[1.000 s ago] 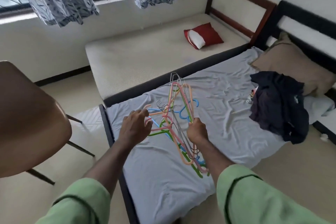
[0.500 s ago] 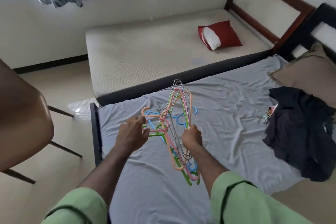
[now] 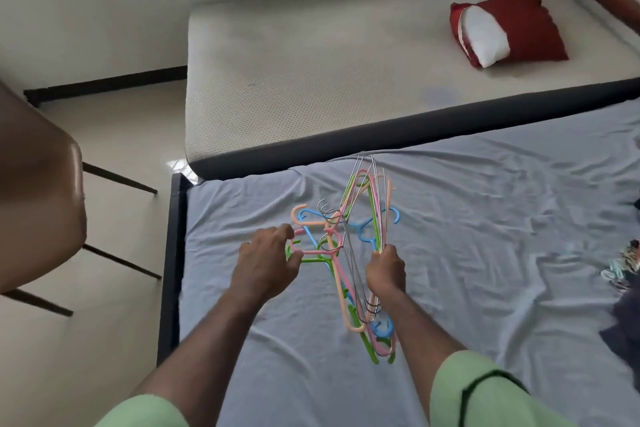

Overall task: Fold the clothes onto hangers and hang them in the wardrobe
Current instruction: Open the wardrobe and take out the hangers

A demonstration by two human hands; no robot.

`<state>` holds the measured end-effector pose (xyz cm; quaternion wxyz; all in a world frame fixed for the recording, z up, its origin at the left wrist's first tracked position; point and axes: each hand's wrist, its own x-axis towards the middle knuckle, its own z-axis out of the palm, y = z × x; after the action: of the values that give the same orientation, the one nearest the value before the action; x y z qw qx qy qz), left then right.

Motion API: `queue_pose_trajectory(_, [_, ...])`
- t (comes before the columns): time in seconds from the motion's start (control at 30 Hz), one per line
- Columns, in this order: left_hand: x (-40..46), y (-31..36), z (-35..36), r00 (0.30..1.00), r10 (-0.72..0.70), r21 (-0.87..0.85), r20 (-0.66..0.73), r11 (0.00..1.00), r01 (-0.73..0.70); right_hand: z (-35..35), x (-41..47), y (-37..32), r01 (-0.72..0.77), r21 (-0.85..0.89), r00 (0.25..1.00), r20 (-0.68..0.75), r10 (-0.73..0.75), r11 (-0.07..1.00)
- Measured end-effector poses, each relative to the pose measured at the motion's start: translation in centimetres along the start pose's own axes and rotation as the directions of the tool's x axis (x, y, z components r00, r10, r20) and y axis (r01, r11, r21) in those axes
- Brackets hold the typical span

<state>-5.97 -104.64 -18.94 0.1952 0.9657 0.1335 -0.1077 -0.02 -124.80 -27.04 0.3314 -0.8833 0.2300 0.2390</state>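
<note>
Fingers (image 3: 381,251) round hangers (image 3: 360,253) (bed-edge (image 3: 172,253) leftward)

Two beds (image 3: 346,55) side by side, brown chair (image 3: 38,191) on pale floor (image 3: 114,135).

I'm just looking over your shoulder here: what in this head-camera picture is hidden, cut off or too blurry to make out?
- Dark clothes: cut off by the right edge and blurred, so the kind of garment is unclear.
- Patterned item: cut off by the right edge, too blurred to identify.
- Hangers: tangled and overlapping, no sure count; the right hand covers part of them.
- Wardrobe: nowhere in view.
- Chair: cut off by the left edge.
</note>
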Motion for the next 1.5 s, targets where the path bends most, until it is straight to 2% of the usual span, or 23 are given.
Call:
queue_pose_trajectory(0.2, [4.1,-1.7,4.4,0.999,-0.037,0.004,0.014,0.999,0.037,4.5,5.9,-3.8,0.038,0.128,0.999,0.033,-0.042,0.991])
queue_pose_trajectory(0.3, [4.8,-2.4,6.3,0.997,-0.073,-0.044,0.002,0.996,0.073,6.6,8.3,-4.9,0.035,0.234,0.991,0.12,-0.065,0.972])
queue_pose_trajectory(0.37, [4.7,-2.7,7.4,0.996,-0.083,-0.057,0.007,0.995,0.084,7.5,8.9,-4.4,0.001,0.213,0.977,0.209,-0.046,0.977])
queue_pose_trajectory(0.43, [3.9,-2.9,8.3,0.996,-0.086,-0.051,0.03,0.995,0.087,7.7,8.5,-3.0,0.027,0.12,0.968,0.244,-0.055,0.992])
queue_pose_trajectory(0.53, [2.8,-2.3,8.2,0.995,-0.072,-0.037,0.062,0.997,0.074,6.7,7.1,-0.6,0.152,0.044,0.973,0.171,-0.157,0.987])
queue_pose_trajectory(0.67, [2.4,-0.7,5.6,0.998,-0.06,-0.069,0.022,0.996,0.061,3.2,4.6,0.3,0.302,0.038,0.953,0.018,-0.302,0.953])
queue_pose_trajectory(0.93, [-0.7,6.3,-1.3,0.998,0.056,-0.133,-0.013,0.989,-0.058,-6.6,-3.0,-1.6,0.507,-0.138,0.844,-0.121,-0.523,0.851])
queue_pose_trajectory(1.03, [-3.1,9.1,-3.5,0.994,0.109,-0.121,-0.01,0.987,-0.109,-10.1,-7.0,-1.2,0.529,-0.193,0.814,-0.16,-0.558,0.826])
queue_pose_trajectory(1.2, [-6.8,14.0,-6.1,0.961,0.275,-0.1,-0.013,0.956,-0.275,-15.9,-13.2,1.8,0.523,-0.288,0.779,-0.221,-0.587,0.802])
queue_pose_trajectory(1.4, [-10.9,21.9,-6.5,0.888,0.456,-0.023,0.055,0.89,-0.456,-23.1,-16.7,7.9,0.426,-0.339,0.784,-0.324,-0.53,0.839])
queue_pose_trajectory(1.5, [-12.0,26.0,-6.5,0.871,0.488,-0.017,0.052,0.873,-0.488,-26.4,-16.3,10.2,0.384,-0.354,0.783,-0.365,-0.504,0.853])
